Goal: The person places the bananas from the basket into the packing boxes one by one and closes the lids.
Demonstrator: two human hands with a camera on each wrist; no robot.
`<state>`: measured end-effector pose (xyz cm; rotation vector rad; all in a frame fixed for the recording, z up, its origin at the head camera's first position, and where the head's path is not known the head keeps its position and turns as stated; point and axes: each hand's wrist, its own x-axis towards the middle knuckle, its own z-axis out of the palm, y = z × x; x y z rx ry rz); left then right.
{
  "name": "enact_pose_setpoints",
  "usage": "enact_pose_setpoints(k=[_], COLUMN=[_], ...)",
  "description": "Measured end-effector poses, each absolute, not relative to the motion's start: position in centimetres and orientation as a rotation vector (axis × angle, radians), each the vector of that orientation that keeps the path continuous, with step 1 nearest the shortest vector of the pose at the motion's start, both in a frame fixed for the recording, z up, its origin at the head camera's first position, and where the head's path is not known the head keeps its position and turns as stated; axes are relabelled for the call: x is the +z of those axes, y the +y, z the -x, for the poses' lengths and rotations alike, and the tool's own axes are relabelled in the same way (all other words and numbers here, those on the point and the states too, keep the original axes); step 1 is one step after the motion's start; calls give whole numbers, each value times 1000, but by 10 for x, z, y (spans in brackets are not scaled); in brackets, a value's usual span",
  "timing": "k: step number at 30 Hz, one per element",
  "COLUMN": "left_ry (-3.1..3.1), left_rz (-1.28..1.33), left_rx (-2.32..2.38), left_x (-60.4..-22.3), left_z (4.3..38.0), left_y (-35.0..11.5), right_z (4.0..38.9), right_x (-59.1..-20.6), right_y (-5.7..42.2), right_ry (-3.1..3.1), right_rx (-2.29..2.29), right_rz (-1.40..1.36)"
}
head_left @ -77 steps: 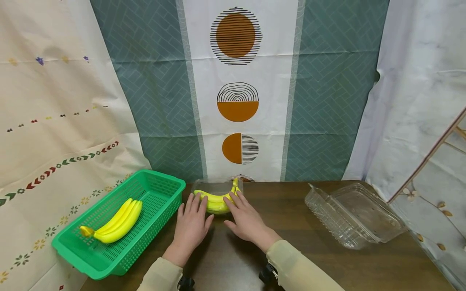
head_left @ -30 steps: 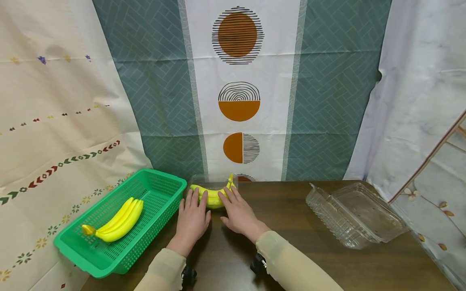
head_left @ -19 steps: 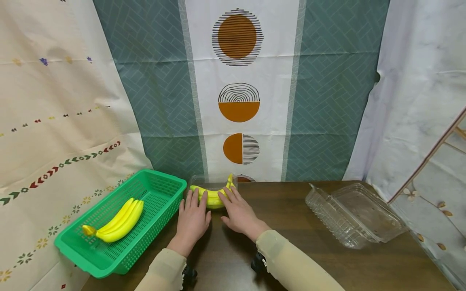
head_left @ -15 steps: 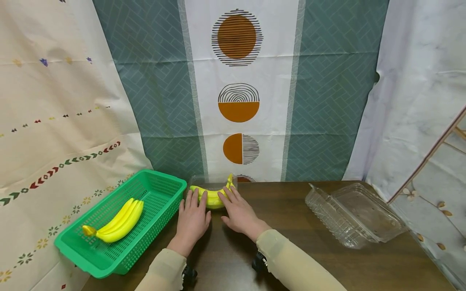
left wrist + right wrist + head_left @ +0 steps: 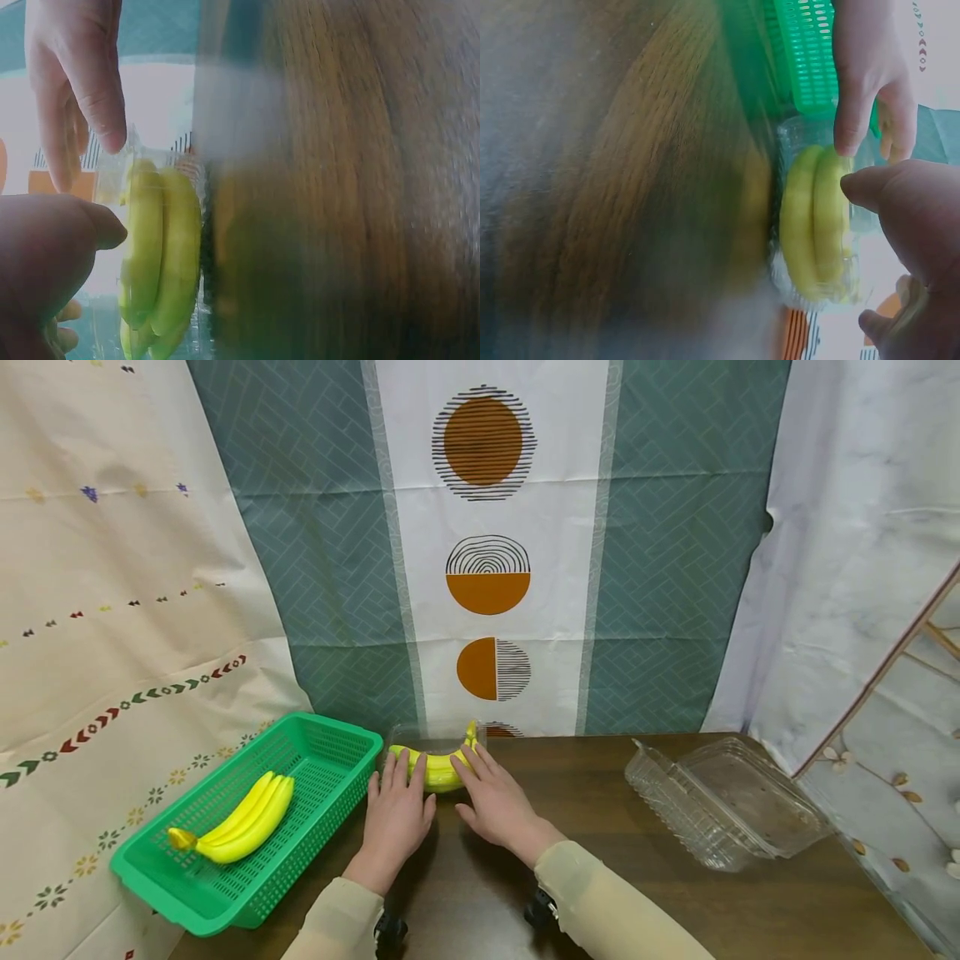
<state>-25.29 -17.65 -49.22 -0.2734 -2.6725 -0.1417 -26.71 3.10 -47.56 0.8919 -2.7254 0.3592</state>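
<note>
A bunch of yellow bananas (image 5: 442, 774) lies in a clear plastic container (image 5: 408, 733) at the back middle of the table. My left hand (image 5: 393, 817) reaches over the container's left front, its extended fingers at the bananas' left end. Opposite it, my right hand (image 5: 501, 802) has its spread fingertips by the bananas' right end, near the stem. In the left wrist view, the bananas (image 5: 180, 240) show behind the container's clear wall, both hands above them. From the right wrist view, the same bananas (image 5: 802, 225) sit below my thumb.
To the left, a green plastic basket (image 5: 345, 810) holds another banana bunch (image 5: 247, 822). An opened clear clamshell container (image 5: 727, 802) lies on the right of the dark wooden table (image 5: 585, 827). Patterned cloths (image 5: 330, 568) hang around the back and sides.
Since the earliest frame, both hands and the container with the bananas have shifted slightly left and back. Over the last second they stay nearly still, with only a small shift of the head view.
</note>
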Motion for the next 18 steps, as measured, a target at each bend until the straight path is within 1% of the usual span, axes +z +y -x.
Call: enact_pose_setpoints(k=[18], left_ry=[-2649], left_rz=[312], left_rx=[-186], left_x=[-488], left_z=[245], left_y=[-163], right_z=[237], right_x=[-476], right_y=[62], right_ry=[-2667], right_rx=[345], right_rz=[-842])
